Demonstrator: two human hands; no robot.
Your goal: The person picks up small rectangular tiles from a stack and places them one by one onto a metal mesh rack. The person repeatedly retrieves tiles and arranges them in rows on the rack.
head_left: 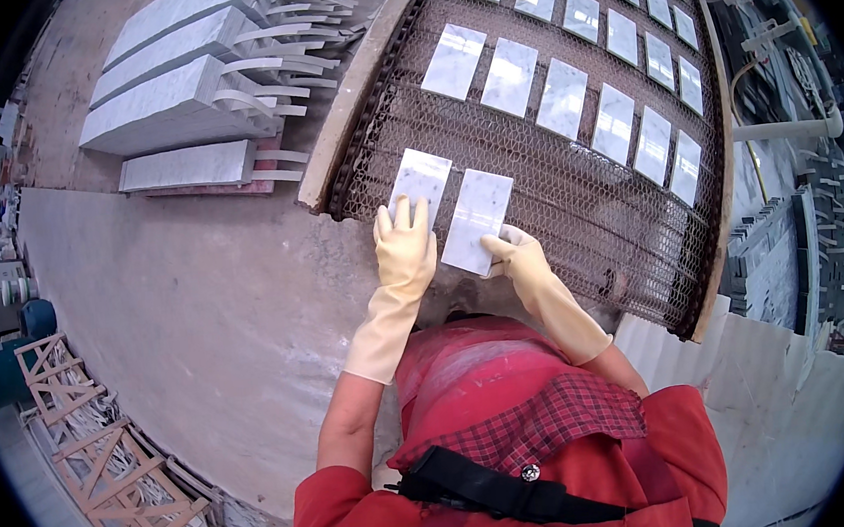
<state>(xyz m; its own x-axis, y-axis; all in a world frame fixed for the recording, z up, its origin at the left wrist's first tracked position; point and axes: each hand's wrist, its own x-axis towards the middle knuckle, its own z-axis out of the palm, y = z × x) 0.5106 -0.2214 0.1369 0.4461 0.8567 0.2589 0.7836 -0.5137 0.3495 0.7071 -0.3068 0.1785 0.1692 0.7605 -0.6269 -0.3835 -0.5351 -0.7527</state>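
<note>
My left hand (404, 245), in a cream rubber glove, lies with its fingers stretched out on the lower part of a white marble tile (422, 171) with grey veins. This tile rests at the near end of a wire-mesh conveyor belt (563, 216). Just right of it, a second marble tile (478, 206) is gripped at its lower right edge by my gloved right hand (520, 255). The right thumb shows on the tile's top face; the other fingers are partly hidden. Farther up the belt, several glossy tiles (562, 99) lie in spaced rows.
Stacks of marble tiles (153, 111) with pale strips stand to the left of the belt's wooden side rail (366, 83). Wooden crates (108, 462) hold scraps at lower left. Slabs and racks (821, 239) line the right side, beside a white pipe (797, 127).
</note>
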